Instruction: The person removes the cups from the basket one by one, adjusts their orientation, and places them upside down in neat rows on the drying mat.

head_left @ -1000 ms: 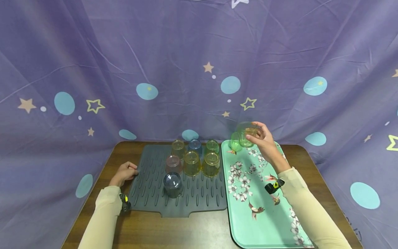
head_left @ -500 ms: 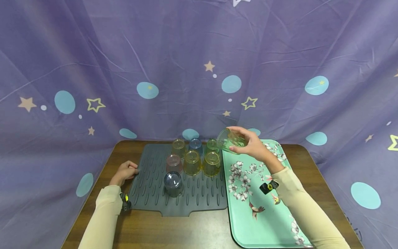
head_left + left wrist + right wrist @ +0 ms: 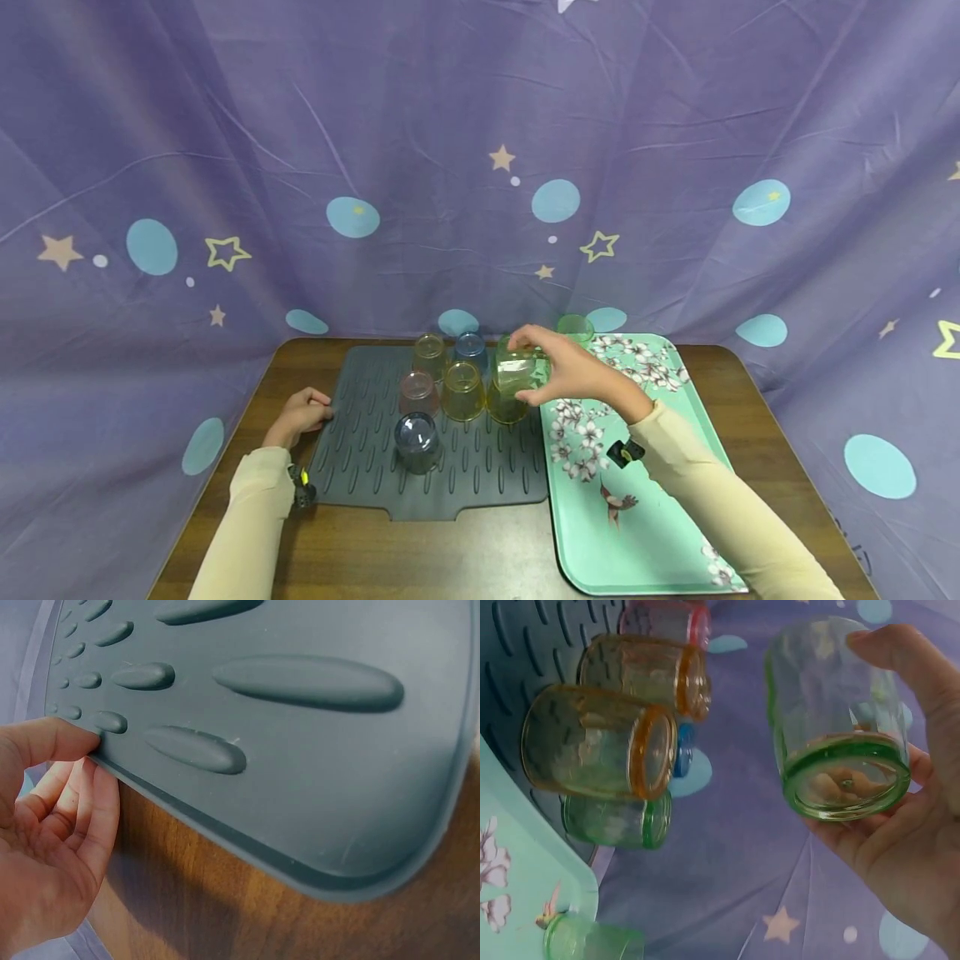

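Note:
My right hand (image 3: 573,367) holds a clear green-tinted glass (image 3: 516,375) tilted over the right side of the dark grey drying mat (image 3: 480,492). In the right wrist view, thumb and fingers wrap this glass (image 3: 836,712), its thick green base facing the camera. Left of it in that view, a yellow glass (image 3: 592,742) and a green glass (image 3: 611,819) stand on the mat. My left hand (image 3: 302,412) pinches the mat's left edge; in the left wrist view the thumb lies on top of the mat (image 3: 322,772), fingers beneath.
Upside down on the mat stand a grey-blue glass (image 3: 417,450), a pink one (image 3: 418,397), a yellow one (image 3: 462,393) and several others behind. A green floral tray (image 3: 592,542) lies to the right, bearing a green glass (image 3: 576,328). A purple curtain (image 3: 420,150) hangs behind the table.
My right hand has carried the glass leftward from the tray's back to above the mat, tipping it over on the way. The left hand keeps its place at the mat's edge.

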`<state>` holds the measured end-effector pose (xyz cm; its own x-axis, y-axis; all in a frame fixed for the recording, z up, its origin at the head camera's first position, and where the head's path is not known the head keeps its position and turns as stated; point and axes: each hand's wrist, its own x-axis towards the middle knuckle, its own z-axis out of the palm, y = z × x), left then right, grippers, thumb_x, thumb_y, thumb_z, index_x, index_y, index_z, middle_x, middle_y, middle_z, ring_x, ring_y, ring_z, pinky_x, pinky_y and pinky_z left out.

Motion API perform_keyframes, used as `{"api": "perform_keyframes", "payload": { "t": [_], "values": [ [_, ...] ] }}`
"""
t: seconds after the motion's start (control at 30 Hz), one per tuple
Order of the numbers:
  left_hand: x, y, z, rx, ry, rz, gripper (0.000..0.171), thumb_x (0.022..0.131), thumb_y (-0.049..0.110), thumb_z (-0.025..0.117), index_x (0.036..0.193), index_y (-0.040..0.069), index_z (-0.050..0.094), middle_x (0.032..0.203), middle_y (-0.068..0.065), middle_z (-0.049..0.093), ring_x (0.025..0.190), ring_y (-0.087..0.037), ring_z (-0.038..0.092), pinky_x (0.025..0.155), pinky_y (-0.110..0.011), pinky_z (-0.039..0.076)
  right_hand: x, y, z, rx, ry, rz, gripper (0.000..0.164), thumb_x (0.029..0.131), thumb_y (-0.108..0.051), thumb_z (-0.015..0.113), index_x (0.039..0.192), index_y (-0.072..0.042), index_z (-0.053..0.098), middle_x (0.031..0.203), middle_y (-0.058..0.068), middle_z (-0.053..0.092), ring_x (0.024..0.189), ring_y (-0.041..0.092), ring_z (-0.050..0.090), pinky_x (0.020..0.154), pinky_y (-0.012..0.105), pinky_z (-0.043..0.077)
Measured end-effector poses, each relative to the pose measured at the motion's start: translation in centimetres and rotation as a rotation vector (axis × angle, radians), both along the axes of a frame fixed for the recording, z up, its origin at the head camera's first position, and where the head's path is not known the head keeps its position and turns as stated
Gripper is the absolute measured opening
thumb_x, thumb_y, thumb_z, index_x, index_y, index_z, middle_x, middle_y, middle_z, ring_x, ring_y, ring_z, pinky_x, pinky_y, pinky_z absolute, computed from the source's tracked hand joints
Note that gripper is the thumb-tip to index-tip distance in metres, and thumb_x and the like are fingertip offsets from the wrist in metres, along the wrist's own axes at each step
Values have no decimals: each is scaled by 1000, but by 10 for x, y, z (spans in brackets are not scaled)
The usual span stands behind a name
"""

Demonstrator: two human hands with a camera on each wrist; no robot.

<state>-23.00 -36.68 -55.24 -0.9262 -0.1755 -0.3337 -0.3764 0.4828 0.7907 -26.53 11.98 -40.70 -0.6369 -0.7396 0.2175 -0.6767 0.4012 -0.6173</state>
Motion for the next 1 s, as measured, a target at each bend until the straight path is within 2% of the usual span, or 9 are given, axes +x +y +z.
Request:
{"api": "perform_keyframes", "payload": {
  "t": [0.13, 0.37, 0.6, 0.83, 1.0],
  "values": [
    [0, 0, -2, 2, -1, 5, 24, 90, 0, 62, 110, -7, 51, 90, -5, 58, 85, -11, 60, 83, -38, 58, 4, -14, -3, 125, 57, 21, 62, 78, -28, 87, 131, -16, 58, 129, 1, 61, 121, 21, 59, 101, 42, 52],
    [-1, -2, -5, 0, -8, -1, 22, 90, 2, 62, 108, -5, 53, 94, -7, 58, 91, -16, 61, 87, -41, 58, 11, -36, -11, 317, 153, 47, 62, 78, -34, 86, 134, -23, 61, 122, 2, 60, 105, 18, 58, 80, 36, 53],
    [0, 0, -1, 8, -7, 3, 23, 90, 0, 62, 110, -6, 52, 98, -10, 59, 92, -19, 62, 91, -47, 57, 15, -50, -19, 418, 200, 80, 63, 78, -35, 87, 136, -22, 62, 118, 2, 59, 101, 17, 54, 79, 35, 51],
    [1, 0, 1, -10, -12, -1, 25, 90, 1, 62, 111, -7, 52, 97, -10, 57, 94, -20, 61, 92, -47, 57, 16, -62, -27, 486, 259, 100, 65, 76, -34, 89, 134, -19, 64, 118, 4, 60, 100, 18, 54, 82, 38, 52],
    [1, 0, 0, -9, -11, -1, 25, 91, 1, 62, 112, -7, 51, 100, -12, 58, 98, -24, 62, 92, -47, 57, 18, -72, -31, 537, 294, 104, 66, 75, -36, 89, 134, -21, 64, 121, 4, 60, 102, 19, 53, 84, 40, 53]
  ]
}}
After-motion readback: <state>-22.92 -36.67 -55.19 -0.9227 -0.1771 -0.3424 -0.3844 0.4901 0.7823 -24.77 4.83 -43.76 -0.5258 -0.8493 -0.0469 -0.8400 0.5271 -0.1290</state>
